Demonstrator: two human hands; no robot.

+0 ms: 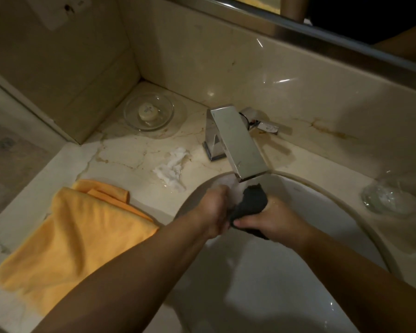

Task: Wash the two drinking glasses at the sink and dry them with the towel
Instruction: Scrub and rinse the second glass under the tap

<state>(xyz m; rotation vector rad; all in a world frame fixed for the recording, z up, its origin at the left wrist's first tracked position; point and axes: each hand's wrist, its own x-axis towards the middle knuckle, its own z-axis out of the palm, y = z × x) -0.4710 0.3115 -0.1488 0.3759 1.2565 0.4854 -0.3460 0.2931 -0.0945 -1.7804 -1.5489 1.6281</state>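
Blurred drinking glass (pixel 228 188) is gripped in the curled left hand (pixel 214 210), just under the faucet spout (pixel 238 143), over the sink (pixel 322 205). Dark cloth (pixel 250 205) is clenched in the right hand (pixel 274 221) and pressed against the glass. Second drinking glass (pixel 392 198) is seen lying on the surface (pixel 130 155), well right of the right hand. Yellow towel (pixel 77 231) is spread left of the left hand. Crumpled tissue (pixel 171 169) and soap dish (pixel 149 111) are located beyond the left hand.
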